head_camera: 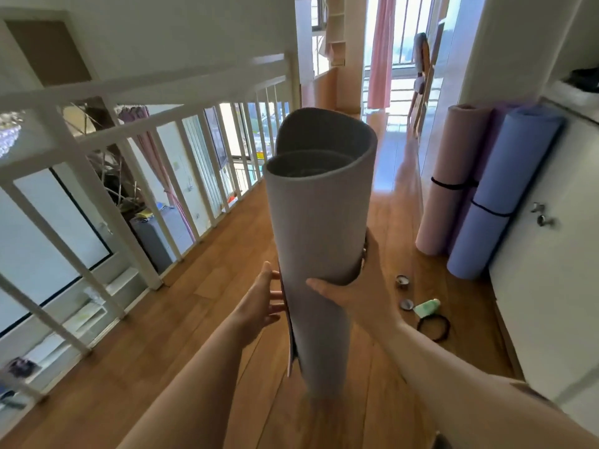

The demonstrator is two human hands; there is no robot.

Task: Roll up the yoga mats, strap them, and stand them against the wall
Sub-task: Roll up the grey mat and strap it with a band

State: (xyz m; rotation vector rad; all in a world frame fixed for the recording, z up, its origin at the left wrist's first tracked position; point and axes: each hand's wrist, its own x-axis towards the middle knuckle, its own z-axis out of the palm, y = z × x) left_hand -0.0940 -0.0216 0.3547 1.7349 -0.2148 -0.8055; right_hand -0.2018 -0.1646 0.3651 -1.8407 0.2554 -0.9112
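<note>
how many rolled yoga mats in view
4: grey rolled foam mat, gripped by the right hand; pink rolled mat, blue rolled mat and mostly hidden purple rolled mat between them, standing by the wall.

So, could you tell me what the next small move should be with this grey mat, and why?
Probably snug the roll with the left hand: the grey mat, gripped by the right hand, gapes loosely on top, its outer edge stands free, and it has no strap. A black strap lies on the floor.
</note>
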